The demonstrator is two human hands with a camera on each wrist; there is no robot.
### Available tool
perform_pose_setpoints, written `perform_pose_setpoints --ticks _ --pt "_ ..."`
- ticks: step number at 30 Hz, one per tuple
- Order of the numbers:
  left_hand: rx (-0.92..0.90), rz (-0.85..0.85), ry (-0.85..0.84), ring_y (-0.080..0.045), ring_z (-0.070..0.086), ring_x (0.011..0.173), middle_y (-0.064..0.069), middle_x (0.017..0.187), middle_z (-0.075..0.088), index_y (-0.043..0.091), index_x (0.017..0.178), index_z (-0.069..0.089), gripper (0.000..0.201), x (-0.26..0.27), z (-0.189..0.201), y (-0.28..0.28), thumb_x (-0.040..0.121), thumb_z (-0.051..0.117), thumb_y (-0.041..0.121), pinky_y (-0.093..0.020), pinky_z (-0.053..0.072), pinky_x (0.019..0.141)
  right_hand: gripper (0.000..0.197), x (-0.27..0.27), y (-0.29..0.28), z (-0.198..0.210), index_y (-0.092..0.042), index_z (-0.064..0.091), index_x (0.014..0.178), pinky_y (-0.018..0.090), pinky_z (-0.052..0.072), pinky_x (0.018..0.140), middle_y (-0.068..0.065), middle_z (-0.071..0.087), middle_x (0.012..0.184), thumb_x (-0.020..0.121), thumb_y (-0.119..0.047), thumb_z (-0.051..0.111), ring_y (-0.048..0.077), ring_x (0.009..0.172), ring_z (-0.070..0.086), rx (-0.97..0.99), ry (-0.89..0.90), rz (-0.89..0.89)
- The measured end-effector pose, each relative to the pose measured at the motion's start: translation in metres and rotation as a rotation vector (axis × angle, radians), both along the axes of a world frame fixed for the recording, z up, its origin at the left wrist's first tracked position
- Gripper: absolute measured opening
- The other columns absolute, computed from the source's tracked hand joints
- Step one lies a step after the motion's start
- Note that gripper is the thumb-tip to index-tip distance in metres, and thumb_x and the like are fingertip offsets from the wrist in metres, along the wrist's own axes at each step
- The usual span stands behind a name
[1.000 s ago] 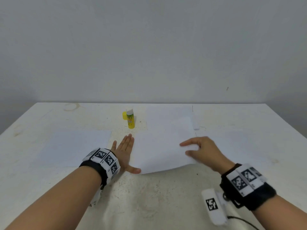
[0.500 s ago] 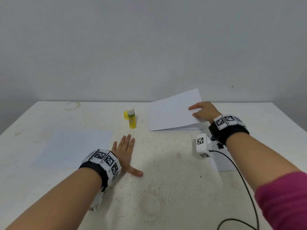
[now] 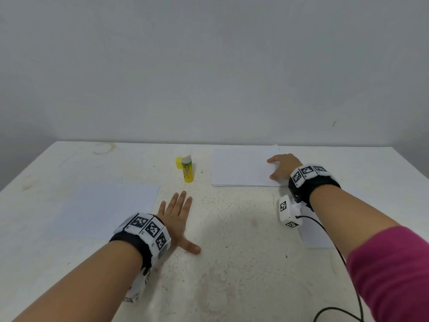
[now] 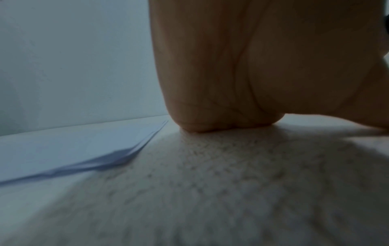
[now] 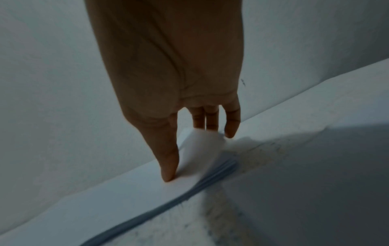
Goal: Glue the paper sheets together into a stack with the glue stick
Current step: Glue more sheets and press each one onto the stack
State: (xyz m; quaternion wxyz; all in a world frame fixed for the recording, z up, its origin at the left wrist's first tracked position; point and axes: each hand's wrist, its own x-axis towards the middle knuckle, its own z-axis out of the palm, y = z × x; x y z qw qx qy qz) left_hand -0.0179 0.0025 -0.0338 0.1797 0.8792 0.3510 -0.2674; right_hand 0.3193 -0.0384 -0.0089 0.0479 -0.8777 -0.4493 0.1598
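The right hand [image 3: 282,167] rests on the far stack of paper [image 3: 241,167] at about one o'clock on the tabletop [image 3: 232,252], thumb and fingertips pressing the top sheet, its grip curled round nothing. The left hand [image 3: 177,214] lies flat and relaxed, just beside a second pile [image 3: 104,210] at nine o'clock. The glue stick [image 3: 186,169] stands uncapped at twelve (its yellow cap [image 3: 178,162] beside it). The sheet seems just laid; next likely comes picking up the glue.
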Motion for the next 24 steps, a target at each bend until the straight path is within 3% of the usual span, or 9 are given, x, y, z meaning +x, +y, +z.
perform_pose_setpoints --ticks 4,9,12,16,18,20,21,24 --pt "-0.001 0.001 0.001 -0.024 -0.036 0.138 -0.005 0.144 -0.047 0.013 0.141 -0.036 0.174 0.0 0.0 0.0 0.001 0.012 0.103 -0.047 -0.019 0.111 0.054 -0.005 0.0 -0.008 -0.034 0.042 0.14 0.032 0.034 0.103 0.014 0.033 0.14 0.09 -0.035 0.062 0.032 0.126 0.038 -0.109 -0.161 -0.026" --pt "-0.001 0.0 -0.001 -0.024 -0.035 0.138 -0.005 0.145 -0.046 0.012 0.142 -0.035 0.174 -0.001 -0.001 -0.001 0.002 0.012 0.104 -0.046 -0.019 0.111 0.053 -0.008 0.003 -0.009 -0.037 0.037 0.143 0.035 0.031 0.104 0.013 0.036 0.139 0.093 -0.038 0.053 0.031 0.126 0.036 -0.184 -0.196 -0.013" --pt "0.003 0.004 -0.002 -0.024 -0.035 0.139 -0.006 0.147 -0.044 0.011 0.142 -0.034 0.174 -0.001 0.0 0.0 0.002 0.013 0.103 -0.046 -0.019 0.111 0.053 -0.012 -0.004 0.004 -0.026 0.027 0.15 0.036 0.028 0.106 0.02 0.032 0.145 0.099 -0.037 0.041 0.035 0.132 0.033 -0.141 -0.118 -0.01" --pt "0.023 0.005 0.036 -0.024 -0.033 0.14 -0.006 0.148 -0.043 0.011 0.143 -0.033 0.177 0.002 0.003 -0.002 -0.001 0.012 0.103 -0.048 -0.016 0.113 0.065 -0.02 -0.036 0.026 -0.005 0.013 0.151 0.035 0.025 0.111 0.017 0.022 0.156 0.101 -0.035 0.042 0.03 0.141 0.027 -0.086 0.124 0.003" --pt "0.04 0.02 0.078 -0.025 -0.032 0.14 -0.007 0.148 -0.043 0.011 0.143 -0.033 0.168 0.004 0.006 -0.004 0.017 0.028 0.104 -0.049 -0.014 0.114 0.075 -0.025 -0.061 0.029 0.001 0.012 0.149 0.035 0.025 0.112 0.016 0.021 0.156 0.098 -0.042 0.045 0.029 0.142 0.027 -0.151 0.139 0.049" --pt "0.059 0.038 0.115 -0.025 -0.031 0.141 -0.008 0.148 -0.042 0.01 0.143 -0.032 0.147 0.005 0.008 -0.006 0.053 0.054 0.089 -0.049 -0.012 0.116 0.095 -0.03 -0.085 0.023 0.002 0.005 0.15 0.04 0.022 0.114 0.017 0.013 0.158 0.091 -0.06 0.047 0.03 0.144 0.019 -0.269 0.115 0.072" --pt "0.07 0.041 0.125 -0.025 -0.03 0.141 -0.008 0.149 -0.041 0.01 0.143 -0.032 0.14 0.006 0.008 -0.007 0.063 0.059 0.081 -0.049 -0.011 0.116 0.107 -0.034 -0.096 0.019 0.003 -0.001 0.15 0.043 0.018 0.116 0.017 0.006 0.159 0.085 -0.068 0.046 0.031 0.146 0.011 -0.341 0.097 0.088" --pt "0.106 0.039 0.144 -0.025 -0.029 0.142 -0.009 0.15 -0.04 0.009 0.143 -0.031 0.137 0.007 0.006 -0.008 0.067 0.059 0.078 -0.051 -0.008 0.118 0.129 -0.049 -0.119 0.01 0.004 -0.015 0.147 0.046 0.006 0.118 0.021 -0.015 0.157 0.073 -0.079 0.049 0.034 0.146 -0.011 -0.486 0.092 0.129"
